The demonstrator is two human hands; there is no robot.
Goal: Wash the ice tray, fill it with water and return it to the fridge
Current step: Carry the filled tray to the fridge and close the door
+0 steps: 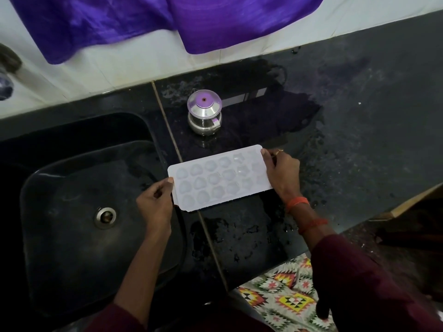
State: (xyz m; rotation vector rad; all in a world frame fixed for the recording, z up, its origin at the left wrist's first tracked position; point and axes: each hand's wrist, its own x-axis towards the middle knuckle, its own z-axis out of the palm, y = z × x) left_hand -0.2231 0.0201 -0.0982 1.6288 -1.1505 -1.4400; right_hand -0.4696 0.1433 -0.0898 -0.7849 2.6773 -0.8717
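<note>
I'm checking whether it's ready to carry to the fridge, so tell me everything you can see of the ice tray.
The ice tray is a white, translucent plastic rectangle with rounded, notched corners and three rows of rounded cells. It is upright and roughly level over the wet black counter, its left end by the sink. The left hand pinches its left end, the right hand its right end. The cells glisten, but whether they hold water is unclear.

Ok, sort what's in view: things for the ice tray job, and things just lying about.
For the job: ice tray, held at its ends by left hand and right hand; sink.

Lying about: steel pot, purple cloth, patterned cloth.
</note>
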